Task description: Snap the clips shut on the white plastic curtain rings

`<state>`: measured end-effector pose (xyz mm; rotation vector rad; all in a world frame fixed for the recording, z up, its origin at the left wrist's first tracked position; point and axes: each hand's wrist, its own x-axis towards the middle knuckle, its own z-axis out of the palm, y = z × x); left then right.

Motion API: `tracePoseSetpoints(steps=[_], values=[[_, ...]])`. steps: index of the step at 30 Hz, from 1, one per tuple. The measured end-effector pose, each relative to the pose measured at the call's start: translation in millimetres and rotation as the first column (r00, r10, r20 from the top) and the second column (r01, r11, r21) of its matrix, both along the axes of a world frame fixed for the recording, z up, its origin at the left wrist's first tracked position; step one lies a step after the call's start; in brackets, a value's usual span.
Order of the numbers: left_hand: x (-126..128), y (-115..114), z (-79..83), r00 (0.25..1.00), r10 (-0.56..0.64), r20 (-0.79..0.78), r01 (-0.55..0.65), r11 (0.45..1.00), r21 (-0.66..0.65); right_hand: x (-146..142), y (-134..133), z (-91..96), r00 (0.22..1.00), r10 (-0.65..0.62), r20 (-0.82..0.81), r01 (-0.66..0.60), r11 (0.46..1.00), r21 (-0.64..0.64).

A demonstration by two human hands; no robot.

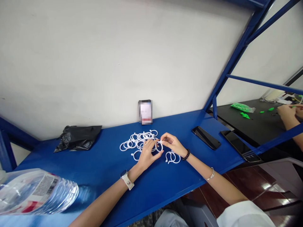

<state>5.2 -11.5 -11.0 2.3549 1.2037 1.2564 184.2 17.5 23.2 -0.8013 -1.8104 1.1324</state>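
Note:
My left hand (148,154) and my right hand (172,143) meet over a blue table (99,164), both pinching one white plastic ring (159,145) between their fingertips. A pile of several white rings (138,139) lies just behind and left of my hands. Two or three more linked rings (172,157) rest on the table under my right wrist. My left wrist wears a watch, my right a dark bead bracelet and a silver bangle.
A black plastic bag (78,137) lies at the back left. A clear water bottle (35,192) lies near left. A small card (145,111) leans on the wall. Two phones (206,137) (239,145) lie at right. Another person's hand (287,113) works with green parts beyond the blue frame.

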Motion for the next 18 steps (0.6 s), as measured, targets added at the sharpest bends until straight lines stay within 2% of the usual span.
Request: tracePoseSetpoints(steps=[6,13,18], values=[[-0.3,0.6,-0.7,1.0,-0.004,0.001,0.004,1.0,-0.006,-0.2,-1.1,-0.1,1.0,-0.015,0.021,0.015,1.0,0.0],[-0.1,-1.4,3.0,0.998,0.003,-0.059,-0.003,1.0,0.001,-0.3,-1.9,3.7,1.0,-0.015,0.014,0.013,0.993,0.12],[0.4,-2.4,4.6,0.997,0.012,-0.081,-0.011,1.0,0.019,0.4,-0.8,2.5,1.0,-0.002,0.022,-0.001,0.991,0.137]])
